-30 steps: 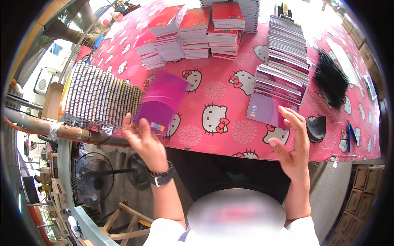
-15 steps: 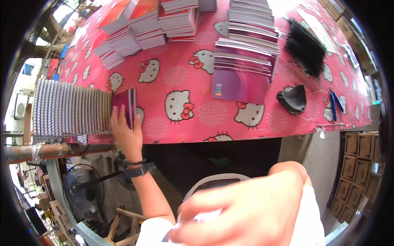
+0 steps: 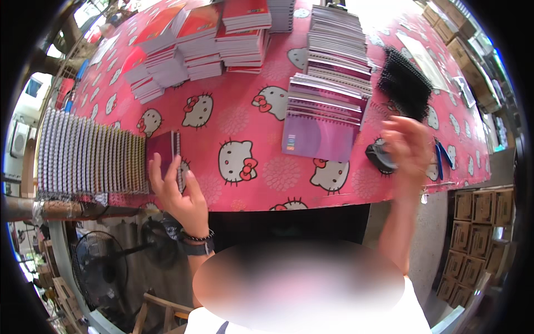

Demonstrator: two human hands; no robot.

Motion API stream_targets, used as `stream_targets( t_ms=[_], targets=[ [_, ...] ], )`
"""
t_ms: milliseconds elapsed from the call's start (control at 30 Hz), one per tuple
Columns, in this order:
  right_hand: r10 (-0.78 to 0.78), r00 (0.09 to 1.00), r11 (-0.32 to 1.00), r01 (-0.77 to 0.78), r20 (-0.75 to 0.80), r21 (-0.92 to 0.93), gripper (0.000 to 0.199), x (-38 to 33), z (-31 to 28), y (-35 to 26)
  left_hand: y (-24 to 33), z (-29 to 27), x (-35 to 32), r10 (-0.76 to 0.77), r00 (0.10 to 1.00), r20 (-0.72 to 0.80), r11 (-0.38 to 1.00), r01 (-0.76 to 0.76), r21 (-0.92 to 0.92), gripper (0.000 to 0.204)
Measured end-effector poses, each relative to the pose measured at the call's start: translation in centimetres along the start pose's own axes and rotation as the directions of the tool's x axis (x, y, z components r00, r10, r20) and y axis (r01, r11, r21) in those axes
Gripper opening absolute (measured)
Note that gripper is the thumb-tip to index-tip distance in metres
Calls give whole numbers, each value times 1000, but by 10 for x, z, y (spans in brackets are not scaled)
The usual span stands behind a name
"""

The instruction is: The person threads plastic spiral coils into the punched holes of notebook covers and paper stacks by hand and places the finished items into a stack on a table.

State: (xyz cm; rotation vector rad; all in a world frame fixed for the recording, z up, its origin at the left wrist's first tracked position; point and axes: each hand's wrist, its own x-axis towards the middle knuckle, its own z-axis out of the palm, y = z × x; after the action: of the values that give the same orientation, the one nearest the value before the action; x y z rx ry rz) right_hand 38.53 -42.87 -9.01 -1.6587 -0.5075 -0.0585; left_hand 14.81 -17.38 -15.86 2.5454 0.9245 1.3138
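My left hand (image 3: 179, 195) is at the table's left, fingers spread, by the near edge of a dark purple notebook (image 3: 160, 146). Its fingertips overlap the cover in view; whether they touch it I cannot tell. That notebook lies at the right end of a long row of spiral-bound notebooks (image 3: 92, 153). Over on the right, my right hand (image 3: 409, 145) is smeared by motion above the table. It partly covers a small dark grey dish or pouch (image 3: 379, 160). Left of it, purple notebooks (image 3: 318, 136) lie overlapped in a long row running away from me.
Black binding coils (image 3: 405, 80) are bunched at the right, with a blue-handled hand tool (image 3: 443, 160) nearer the edge. Stacks of red-covered books (image 3: 200, 25) stand at the back left. A pink patterned cloth (image 3: 236, 111) covers the table. Below left stands a fan (image 3: 103, 267).
My right hand has swung from close to my body out to the right side of the table. My left hand has drawn slightly back from the dark purple notebook, its fingers spreading.
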Motion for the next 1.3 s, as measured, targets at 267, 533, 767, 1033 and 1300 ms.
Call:
stream_targets(
  t_ms=[267, 533, 767, 1033, 1300],
  targets=[
    [52, 995, 961, -28, 80, -275, 42, 1, 36, 60, 101, 21, 9, 234, 972, -5, 895, -218, -390, 30],
    [-280, 887, 953, 304, 367, -8, 25, -23, 25, 20, 149, 49, 26, 508, 814, 284, 829, -372, -417, 29],
    [-306, 896, 689, 442, 322, -575, 22, 76, -22, 60, 140, 28, 23, 516, 773, 369, 824, -330, -462, 23],
    [-536, 826, 647, 535, 175, -543, 19, 90, -38, 55, 139, 34, 16, 468, 820, 328, 816, -259, -517, 17],
    [-281, 770, 918, 390, 574, -74, 33, -13, -10, -6, 134, 35, 15, 461, 825, 327, 828, -268, -492, 13]
  ],
)
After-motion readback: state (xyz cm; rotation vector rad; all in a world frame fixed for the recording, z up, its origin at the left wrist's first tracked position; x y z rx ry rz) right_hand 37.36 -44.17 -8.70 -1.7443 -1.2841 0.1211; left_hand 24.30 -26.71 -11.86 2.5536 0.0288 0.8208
